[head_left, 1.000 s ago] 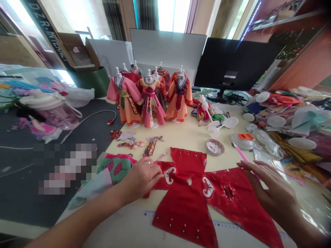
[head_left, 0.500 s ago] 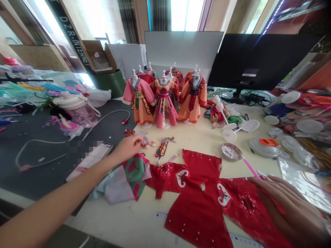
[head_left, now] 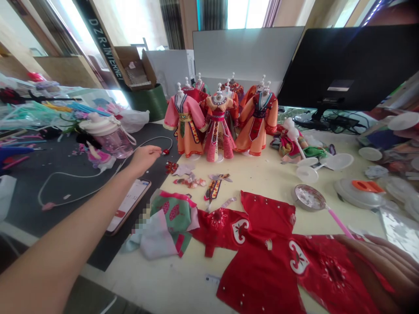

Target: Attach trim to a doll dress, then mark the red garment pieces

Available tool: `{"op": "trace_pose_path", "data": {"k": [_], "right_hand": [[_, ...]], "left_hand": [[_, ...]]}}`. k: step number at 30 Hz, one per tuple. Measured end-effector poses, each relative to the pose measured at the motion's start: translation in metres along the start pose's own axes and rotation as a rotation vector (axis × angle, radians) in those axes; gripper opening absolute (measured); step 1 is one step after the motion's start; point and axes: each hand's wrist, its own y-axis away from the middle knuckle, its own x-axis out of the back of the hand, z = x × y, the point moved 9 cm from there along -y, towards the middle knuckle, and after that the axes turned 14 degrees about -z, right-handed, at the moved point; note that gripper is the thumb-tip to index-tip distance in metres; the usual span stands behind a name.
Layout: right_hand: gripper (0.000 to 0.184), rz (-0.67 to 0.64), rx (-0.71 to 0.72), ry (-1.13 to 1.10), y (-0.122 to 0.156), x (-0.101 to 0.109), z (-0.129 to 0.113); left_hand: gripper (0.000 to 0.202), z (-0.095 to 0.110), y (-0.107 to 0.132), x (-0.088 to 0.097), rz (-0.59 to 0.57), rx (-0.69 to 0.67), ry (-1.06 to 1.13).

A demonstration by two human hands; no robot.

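My left hand (head_left: 146, 158) hangs over the white cable, its fingers drawn together; anything in them is too small to make out. Below its forearm lies a phone (head_left: 131, 205). A flat, unsewn-looking red doll garment (head_left: 262, 261) with white scroll patches and beads is spread across the table. On its right sleeve my right hand (head_left: 386, 266) rests flat with fingers stretched out. Left of the garment lies a green and pale grey cloth piece (head_left: 172, 213). Small trimmings (head_left: 190, 181) and a patterned strip (head_left: 215, 187) lie behind it.
Several dressed doll stands (head_left: 219, 126) are at the back, before a black monitor (head_left: 343, 74). A small bowl (head_left: 309, 197) holds white bits near a pink stick (head_left: 340, 222). At left are a lidded cup (head_left: 109, 135) and a red plug (head_left: 166, 151). Plastic bases (head_left: 307, 172) clutter the right.
My left hand has moved left and back, from the small trimmings to above the cable. The view has shifted slightly left. My right hand stays on the red garment.
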Motion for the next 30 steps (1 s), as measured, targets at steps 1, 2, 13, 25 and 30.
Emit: {"op": "trace_pose_path", "data": {"k": [1,2,13,25,30], "right_hand": [[0.044,-0.013,0.004,0.006,-0.002,0.0,-0.002],[0.045,-0.027,0.008,0.016,-0.005,0.001,-0.006],[0.034,-0.146,0.056,-0.005,-0.06,-0.003,-0.066],[0.03,-0.144,0.238,-0.003,-0.075,-0.006,-0.125],[0.028,-0.078,0.157,-0.07,-0.045,0.021,-0.108]], "left_hand": [[0.038,0.012,0.001,-0.008,-0.017,-0.031,-0.016],[0.034,0.026,0.004,-0.018,-0.035,-0.063,-0.036],[0.029,0.212,0.114,-0.163,-0.756,-0.57,0.173],[0.036,0.218,0.183,-0.221,-0.973,-0.099,0.908],[0.026,0.203,0.189,-0.198,-0.811,-0.555,0.249]]}}
